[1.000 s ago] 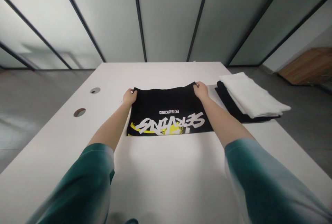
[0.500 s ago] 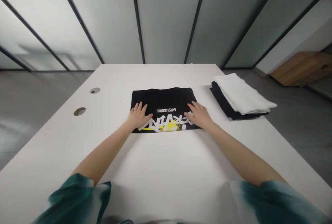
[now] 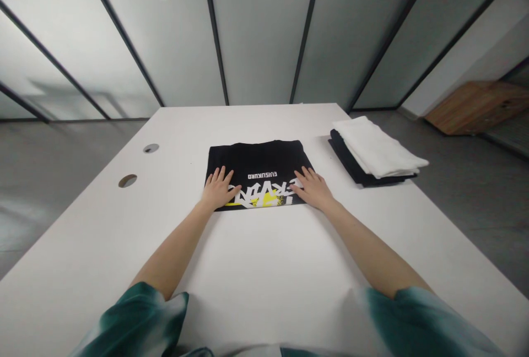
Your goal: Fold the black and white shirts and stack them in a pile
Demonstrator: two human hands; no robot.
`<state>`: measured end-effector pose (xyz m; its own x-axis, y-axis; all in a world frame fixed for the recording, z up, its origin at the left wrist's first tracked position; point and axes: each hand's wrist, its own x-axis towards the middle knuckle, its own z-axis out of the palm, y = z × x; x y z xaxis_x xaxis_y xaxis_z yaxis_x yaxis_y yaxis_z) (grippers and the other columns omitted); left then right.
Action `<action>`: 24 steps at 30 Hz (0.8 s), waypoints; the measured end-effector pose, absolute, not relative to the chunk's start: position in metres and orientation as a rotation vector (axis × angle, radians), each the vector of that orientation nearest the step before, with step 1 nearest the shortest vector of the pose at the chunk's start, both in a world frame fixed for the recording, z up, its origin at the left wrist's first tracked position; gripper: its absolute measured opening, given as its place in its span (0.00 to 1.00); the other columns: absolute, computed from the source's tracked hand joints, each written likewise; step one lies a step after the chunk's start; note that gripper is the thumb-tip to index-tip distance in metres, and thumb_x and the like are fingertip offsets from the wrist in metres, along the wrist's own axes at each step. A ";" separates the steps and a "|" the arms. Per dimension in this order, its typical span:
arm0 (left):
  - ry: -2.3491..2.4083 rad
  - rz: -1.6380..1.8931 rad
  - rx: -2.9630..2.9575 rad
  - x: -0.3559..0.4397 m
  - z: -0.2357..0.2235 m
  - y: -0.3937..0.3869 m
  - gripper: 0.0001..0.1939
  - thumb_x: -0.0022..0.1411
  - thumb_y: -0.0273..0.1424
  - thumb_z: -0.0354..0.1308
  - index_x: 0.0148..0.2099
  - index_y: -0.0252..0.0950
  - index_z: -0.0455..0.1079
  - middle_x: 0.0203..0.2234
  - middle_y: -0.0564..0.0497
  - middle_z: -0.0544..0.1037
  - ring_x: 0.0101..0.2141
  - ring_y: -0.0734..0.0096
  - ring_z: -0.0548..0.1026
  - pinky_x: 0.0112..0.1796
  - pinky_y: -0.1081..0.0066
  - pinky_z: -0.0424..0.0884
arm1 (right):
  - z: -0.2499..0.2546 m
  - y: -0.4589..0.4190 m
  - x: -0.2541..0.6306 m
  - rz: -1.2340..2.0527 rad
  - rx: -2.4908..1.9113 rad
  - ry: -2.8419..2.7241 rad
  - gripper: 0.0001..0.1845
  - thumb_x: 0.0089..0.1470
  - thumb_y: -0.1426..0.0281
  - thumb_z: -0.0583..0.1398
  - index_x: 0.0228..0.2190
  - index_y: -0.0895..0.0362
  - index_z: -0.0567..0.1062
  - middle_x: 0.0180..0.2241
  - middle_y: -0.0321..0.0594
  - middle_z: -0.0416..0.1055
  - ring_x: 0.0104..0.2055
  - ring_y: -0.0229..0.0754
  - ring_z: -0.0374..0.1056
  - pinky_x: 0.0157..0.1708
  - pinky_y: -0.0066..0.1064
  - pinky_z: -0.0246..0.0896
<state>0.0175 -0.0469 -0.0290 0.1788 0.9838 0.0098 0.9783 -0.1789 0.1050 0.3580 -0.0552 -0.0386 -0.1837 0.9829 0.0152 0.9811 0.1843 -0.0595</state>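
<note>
A folded black T-shirt (image 3: pixel 258 160) lies flat on the white table, its white and yellow print upside down to me. On its left side rests my left hand (image 3: pixel 218 189), fingers spread and palm down. My right hand (image 3: pixel 313 187) lies the same way over the shirt's right edge, fingers stretched out. Neither hand grips the cloth. Parts of the print and the shirt's near corners are hidden under the hands.
To the right, a folded white cloth (image 3: pixel 378 145) lies on top of a folded black cloth (image 3: pixel 355 167). The white table (image 3: pixel 264 269) has two round holes on its left. Behind stands a frosted glass wall (image 3: pixel 258 32); a wooden piece (image 3: pixel 475 106) is at far right.
The camera view has shifted slightly. Both hands stay on the black T-shirt, which keeps its folded shape; the left hand sits slightly differently on it.
</note>
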 end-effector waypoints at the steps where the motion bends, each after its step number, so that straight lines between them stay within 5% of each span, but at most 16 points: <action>1: 1.964 0.115 2.352 0.017 -0.029 -0.047 0.36 0.66 0.52 0.48 0.71 0.41 0.55 0.70 0.43 0.53 0.69 0.48 0.49 0.64 0.52 0.51 | -0.039 -0.055 0.358 0.056 -1.973 -2.380 0.36 0.65 0.49 0.46 0.66 0.54 0.59 0.69 0.49 0.49 0.70 0.55 0.45 0.64 0.51 0.46; 18: 1.966 0.104 2.353 0.017 -0.029 -0.047 0.38 0.66 0.54 0.44 0.71 0.40 0.54 0.70 0.43 0.52 0.69 0.47 0.49 0.64 0.53 0.50 | -0.039 -0.056 0.358 0.076 -1.979 -2.385 0.37 0.65 0.49 0.46 0.66 0.56 0.58 0.69 0.51 0.49 0.70 0.56 0.44 0.64 0.49 0.46; 24: 1.983 -0.049 2.362 0.020 -0.024 -0.049 0.39 0.68 0.54 0.41 0.73 0.38 0.50 0.71 0.42 0.48 0.69 0.49 0.47 0.64 0.53 0.49 | -0.040 -0.056 0.362 0.096 -1.852 -2.272 0.33 0.63 0.54 0.51 0.61 0.60 0.67 0.66 0.54 0.56 0.68 0.58 0.50 0.62 0.49 0.49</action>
